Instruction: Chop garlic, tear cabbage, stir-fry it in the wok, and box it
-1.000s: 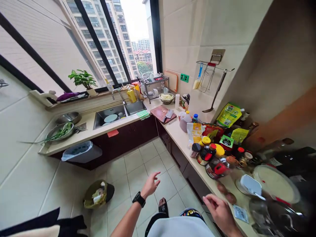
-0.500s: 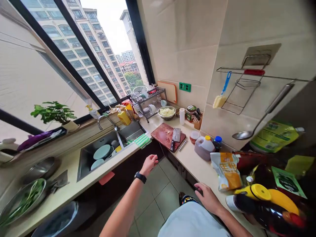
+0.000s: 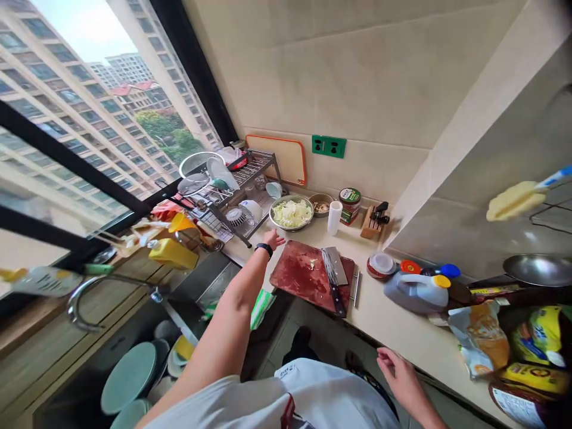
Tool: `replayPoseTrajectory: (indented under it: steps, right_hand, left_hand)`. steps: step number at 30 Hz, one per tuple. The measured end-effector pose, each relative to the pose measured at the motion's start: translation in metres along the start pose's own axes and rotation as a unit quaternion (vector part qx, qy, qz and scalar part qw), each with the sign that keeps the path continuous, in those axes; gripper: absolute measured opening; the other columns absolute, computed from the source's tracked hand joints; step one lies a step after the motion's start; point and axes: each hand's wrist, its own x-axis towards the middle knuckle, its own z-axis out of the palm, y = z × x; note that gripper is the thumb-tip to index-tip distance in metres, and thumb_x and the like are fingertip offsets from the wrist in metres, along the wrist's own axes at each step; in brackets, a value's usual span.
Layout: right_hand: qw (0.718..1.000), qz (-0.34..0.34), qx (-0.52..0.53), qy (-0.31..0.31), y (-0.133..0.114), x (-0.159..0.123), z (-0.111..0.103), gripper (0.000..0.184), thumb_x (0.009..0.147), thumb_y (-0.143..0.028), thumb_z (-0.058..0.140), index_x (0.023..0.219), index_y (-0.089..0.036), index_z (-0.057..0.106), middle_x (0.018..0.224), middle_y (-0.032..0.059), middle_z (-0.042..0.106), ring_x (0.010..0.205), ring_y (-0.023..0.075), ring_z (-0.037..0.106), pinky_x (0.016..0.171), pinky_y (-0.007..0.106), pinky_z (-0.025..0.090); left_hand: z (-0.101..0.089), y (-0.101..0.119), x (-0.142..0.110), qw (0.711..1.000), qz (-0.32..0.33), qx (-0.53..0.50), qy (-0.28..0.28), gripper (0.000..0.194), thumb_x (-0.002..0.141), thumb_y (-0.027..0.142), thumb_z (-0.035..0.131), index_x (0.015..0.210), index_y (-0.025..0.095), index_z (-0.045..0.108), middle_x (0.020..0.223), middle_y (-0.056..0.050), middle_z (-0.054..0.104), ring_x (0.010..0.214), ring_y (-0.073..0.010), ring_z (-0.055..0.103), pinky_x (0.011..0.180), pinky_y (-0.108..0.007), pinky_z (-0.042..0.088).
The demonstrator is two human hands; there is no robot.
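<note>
The left hand [image 3: 271,239] reaches open and empty between the bowl [image 3: 291,213] and the stained board [image 3: 299,275]; the right hand [image 3: 400,376], seemingly empty, hangs open beside the surface [image 3: 393,333].

Head-worn view, angled down over the counter [image 3: 402,328]

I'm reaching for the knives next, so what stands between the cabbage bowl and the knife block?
The head view shows a small bowl, a white cup and a green-lidded jar between the cabbage bowl and knife block.
</note>
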Motion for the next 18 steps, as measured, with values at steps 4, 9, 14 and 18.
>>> replayPoseTrajectory:
  steps: [4,9,14,18]
  right_hand:
    - [0.991,0.114,0.064,0.027,-0.009,-0.043,0.048,0.052,0.076,-0.068,0.059,0.094,-0.022,0.076,0.094,0.0142,0.079,0.087,0.0294,0.076,0.079,0.035,0.062]
    - [0.985,0.162,0.053,0.03,-0.038,-0.072,0.082,0.056,0.072,-0.072,0.06,0.09,-0.021,0.077,0.092,0.0144,0.079,0.083,0.0291,0.076,0.077,0.033,0.062]
    - [0.985,0.17,0.009,0.026,-0.07,-0.071,0.091,0.053,0.082,-0.064,0.054,0.101,-0.019,0.075,0.102,0.0138,0.078,0.094,0.027,0.075,0.085,0.034,0.06]
    - [0.987,0.162,-0.002,0.016,-0.078,-0.064,0.091,0.05,0.087,-0.059,0.053,0.106,-0.019,0.074,0.106,0.013,0.077,0.097,0.0256,0.074,0.088,0.036,0.058]
  left_hand:
    - [0.027,0.01,0.056,0.999,-0.024,-0.01,-0.027,0.046,0.096,0.036,0.065,0.132,0.01,0.051,0.116,-0.019,0.065,0.091,-0.0229,0.073,0.073,-0.033,0.064]
    - [0.038,0.016,0.081,0.998,-0.019,-0.027,-0.051,0.042,0.091,0.014,0.069,0.13,0.007,0.054,0.109,-0.016,0.067,0.084,-0.0198,0.074,0.065,-0.025,0.063]
    - [0.037,0.046,0.087,0.995,0.003,-0.048,-0.082,0.045,0.088,0.003,0.066,0.132,0.006,0.053,0.109,-0.015,0.068,0.076,-0.0182,0.075,0.062,-0.024,0.063]
    - [0.037,0.066,0.084,0.991,0.026,-0.07,-0.113,0.044,0.089,0.004,0.066,0.132,0.008,0.054,0.109,-0.014,0.069,0.077,-0.0171,0.075,0.066,-0.024,0.064]
